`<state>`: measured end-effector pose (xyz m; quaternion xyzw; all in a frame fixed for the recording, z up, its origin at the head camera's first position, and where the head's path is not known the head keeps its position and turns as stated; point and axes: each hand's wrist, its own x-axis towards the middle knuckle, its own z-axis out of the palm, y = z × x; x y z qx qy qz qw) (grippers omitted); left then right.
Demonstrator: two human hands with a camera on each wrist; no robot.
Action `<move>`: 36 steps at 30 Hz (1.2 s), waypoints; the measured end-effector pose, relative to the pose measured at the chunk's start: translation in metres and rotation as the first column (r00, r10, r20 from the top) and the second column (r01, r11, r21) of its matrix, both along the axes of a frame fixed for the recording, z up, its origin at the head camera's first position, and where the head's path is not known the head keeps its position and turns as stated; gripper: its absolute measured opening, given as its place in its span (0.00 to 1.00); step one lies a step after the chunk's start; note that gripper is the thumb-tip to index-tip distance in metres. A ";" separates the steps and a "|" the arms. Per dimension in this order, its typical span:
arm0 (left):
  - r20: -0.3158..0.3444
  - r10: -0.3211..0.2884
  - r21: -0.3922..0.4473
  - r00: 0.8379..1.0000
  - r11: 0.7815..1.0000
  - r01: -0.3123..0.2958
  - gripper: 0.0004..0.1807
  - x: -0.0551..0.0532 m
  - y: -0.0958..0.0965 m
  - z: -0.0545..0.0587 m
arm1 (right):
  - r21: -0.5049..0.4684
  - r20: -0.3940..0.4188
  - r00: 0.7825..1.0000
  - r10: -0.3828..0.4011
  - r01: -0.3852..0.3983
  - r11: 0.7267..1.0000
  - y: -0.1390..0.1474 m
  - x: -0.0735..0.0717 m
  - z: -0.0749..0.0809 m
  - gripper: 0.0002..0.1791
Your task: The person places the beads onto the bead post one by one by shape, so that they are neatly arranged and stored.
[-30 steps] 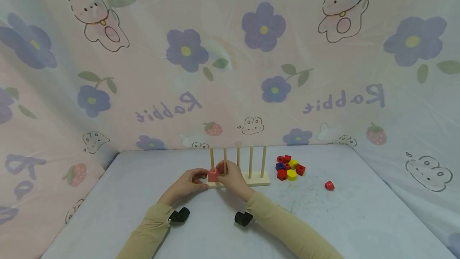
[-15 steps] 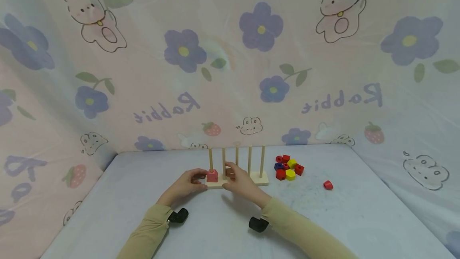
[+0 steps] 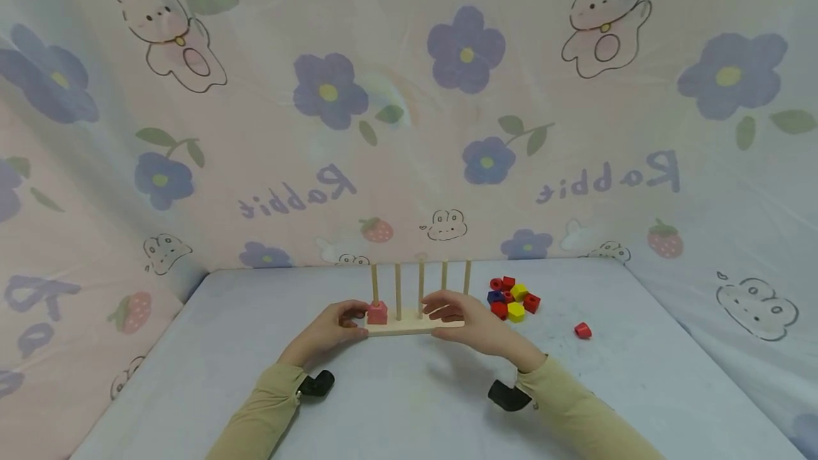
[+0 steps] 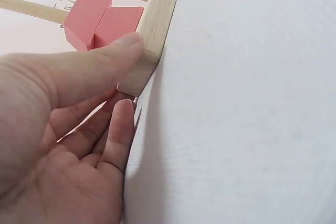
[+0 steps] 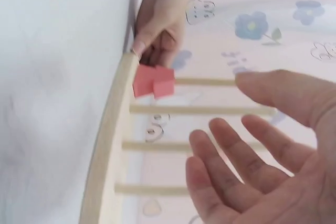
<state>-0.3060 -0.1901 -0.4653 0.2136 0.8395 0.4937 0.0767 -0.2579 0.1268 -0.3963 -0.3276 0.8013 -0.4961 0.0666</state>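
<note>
Two hands, left hand [image 3: 324, 332] pinching peg rack [image 3: 409, 326] beside red blocks [image 3: 377, 314]; right hand [image 3: 479, 324] spread, empty

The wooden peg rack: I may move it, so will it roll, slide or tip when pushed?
The wooden peg rack will probably slide, not roll, given its flat base. A push near the tops of its tall pegs might tip it.

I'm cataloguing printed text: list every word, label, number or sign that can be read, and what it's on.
"Rabbit": left word, mirror-reversed, on the patterned cloth.
"Rabbit": right word, mirror-reversed, same cloth.
Purple lettering, far left: cut off, not surely readable.
Purple marks in the right wrist view: too blurred.
Pegged board, red blocks, loose beads: no text visible.
</note>
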 end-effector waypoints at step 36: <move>0.003 0.021 0.015 1.000 1.000 -0.021 0.26 -0.003 0.002 -0.002 | 0.134 -0.020 0.987 -0.158 0.159 0.978 0.131 -0.051 -0.029 0.25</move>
